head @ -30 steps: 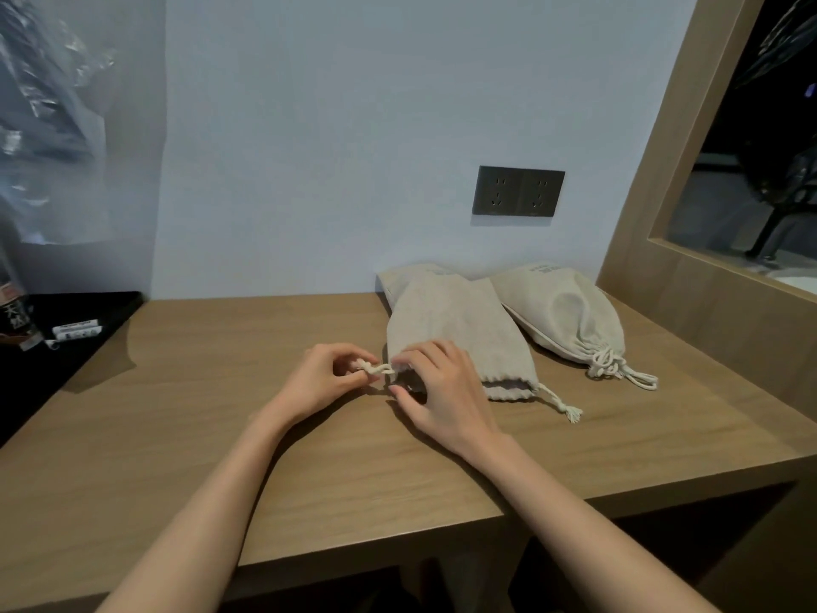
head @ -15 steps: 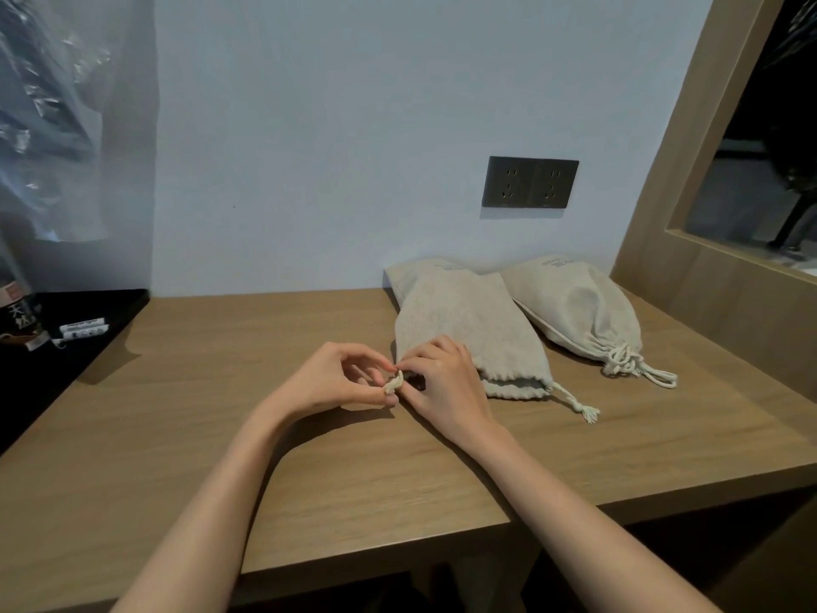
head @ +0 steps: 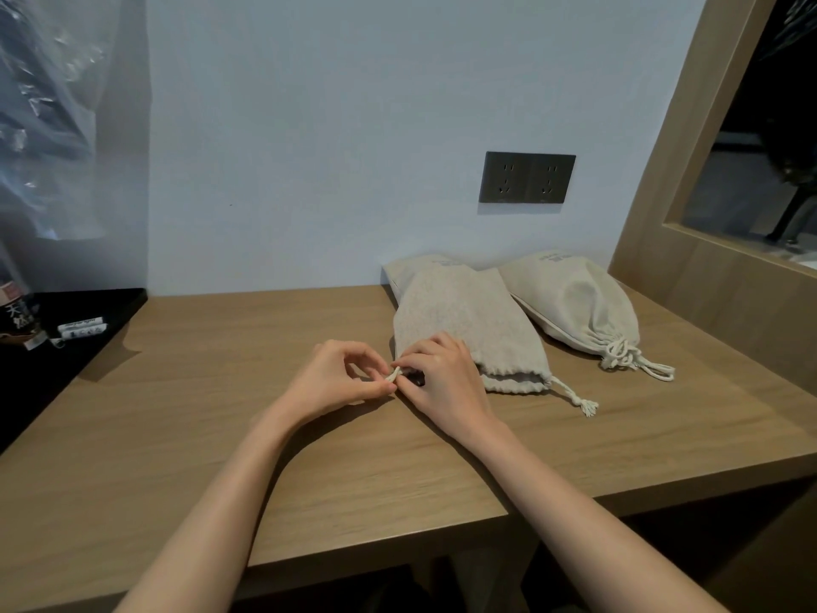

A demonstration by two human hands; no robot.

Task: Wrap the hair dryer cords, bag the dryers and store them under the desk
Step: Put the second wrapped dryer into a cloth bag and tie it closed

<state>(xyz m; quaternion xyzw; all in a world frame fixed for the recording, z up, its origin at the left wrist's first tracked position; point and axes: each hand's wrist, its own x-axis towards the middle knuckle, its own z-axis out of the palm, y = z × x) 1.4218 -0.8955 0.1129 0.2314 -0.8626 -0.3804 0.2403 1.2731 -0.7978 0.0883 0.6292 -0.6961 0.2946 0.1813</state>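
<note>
Two beige drawstring bags lie on the wooden desk (head: 221,435). The nearer bag (head: 464,320) has its mouth toward me, and a loose cord end (head: 579,402) trails from its right side. At its left corner my left hand (head: 336,378) and my right hand (head: 442,378) both pinch the bag's left drawstring (head: 393,373). A small dark part (head: 415,380) shows at the mouth under my right hand. The second bag (head: 579,303) lies to the right with its cord tied (head: 623,353). No hair dryer is visible as such.
A dark double wall socket (head: 526,177) sits above the bags. A wooden mirror frame (head: 654,192) rises at the right. A black surface (head: 53,329) with small white tubes (head: 82,327) adjoins the desk at the left. Plastic wrap (head: 40,117) hangs at upper left.
My hands have drawn closer together at the bag's left corner and the cord between them has shortened. The camera has shifted slightly left.
</note>
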